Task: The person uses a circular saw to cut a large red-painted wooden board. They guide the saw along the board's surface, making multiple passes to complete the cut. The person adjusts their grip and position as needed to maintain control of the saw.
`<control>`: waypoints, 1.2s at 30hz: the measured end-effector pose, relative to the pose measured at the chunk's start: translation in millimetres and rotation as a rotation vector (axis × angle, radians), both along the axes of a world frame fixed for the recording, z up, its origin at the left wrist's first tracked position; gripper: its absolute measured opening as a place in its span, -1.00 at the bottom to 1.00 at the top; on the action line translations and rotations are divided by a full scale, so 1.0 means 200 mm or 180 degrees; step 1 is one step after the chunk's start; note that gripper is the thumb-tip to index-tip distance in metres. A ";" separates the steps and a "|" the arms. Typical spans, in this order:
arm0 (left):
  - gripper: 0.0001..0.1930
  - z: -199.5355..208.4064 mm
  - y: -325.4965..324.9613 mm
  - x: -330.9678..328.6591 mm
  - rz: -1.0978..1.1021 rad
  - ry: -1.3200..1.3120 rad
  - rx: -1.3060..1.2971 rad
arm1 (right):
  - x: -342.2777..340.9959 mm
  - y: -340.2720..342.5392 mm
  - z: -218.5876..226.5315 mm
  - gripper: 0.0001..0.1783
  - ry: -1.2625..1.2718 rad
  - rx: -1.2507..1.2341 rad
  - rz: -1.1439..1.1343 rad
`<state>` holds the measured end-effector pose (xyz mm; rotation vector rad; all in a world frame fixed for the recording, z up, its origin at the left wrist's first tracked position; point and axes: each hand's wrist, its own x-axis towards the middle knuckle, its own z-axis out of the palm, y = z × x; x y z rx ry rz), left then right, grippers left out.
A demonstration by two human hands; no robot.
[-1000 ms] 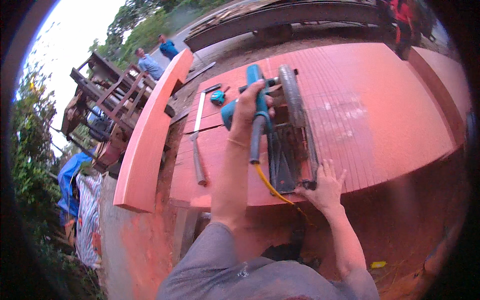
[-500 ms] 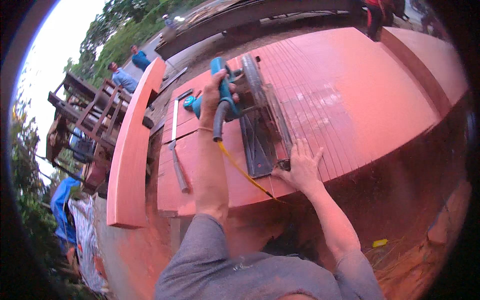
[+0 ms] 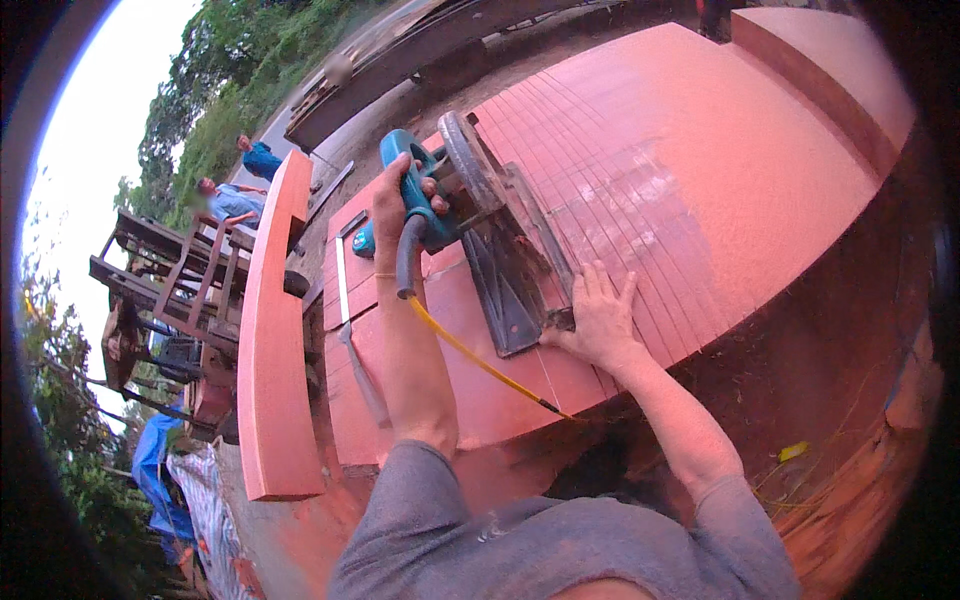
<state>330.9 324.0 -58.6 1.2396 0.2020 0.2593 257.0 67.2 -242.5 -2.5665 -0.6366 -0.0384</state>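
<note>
My left hand [image 3: 393, 205] is wrapped around the handle of a teal circular saw [image 3: 440, 232], whose dark baseplate [image 3: 500, 290] lies on a broad reddish wooden slab [image 3: 570, 370]. A round dark guard [image 3: 470, 165] covers the blade, so its cutting edge is hidden. With fingers spread, my right hand [image 3: 602, 315] rests on the slab at the near corner of the saw's base, thumb against that corner. Many thin parallel grooves [image 3: 600, 190] run across the slab beside the saw. From the saw's rear a yellow cord [image 3: 460, 350] trails over the near edge.
Left of the saw lie a metal square [image 3: 343, 280] and a teal tape measure [image 3: 363, 240]. A notched timber beam [image 3: 275, 350] stands along the left side. Beyond it are a rusty vehicle frame [image 3: 170, 280] and two people [image 3: 235, 203]. Another thick slab [image 3: 830, 70] sits far right.
The view has tilted and shifted. My hands and the saw appear slightly farther from the slab's near edge, with both hands placed on them as before.
</note>
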 end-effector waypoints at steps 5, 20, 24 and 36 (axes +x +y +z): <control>-0.64 0.01 0.05 0.06 -0.0017 0.0007 0.0064 | 0.07 0.04 0.00 0.32 0.0023 0.0115 0.0019; -0.61 0.02 0.15 0.26 0.0043 -0.0059 0.0304 | 0.28 0.15 0.03 0.29 0.0042 -0.0086 0.0036; -0.62 0.02 0.19 0.32 -0.0055 -0.0048 0.0165 | 0.35 0.18 0.04 0.29 0.0150 -0.0103 0.0079; -0.62 0.02 0.31 0.50 0.0083 -0.0023 0.0249 | 0.56 0.28 0.03 0.27 0.0058 -0.0039 0.0161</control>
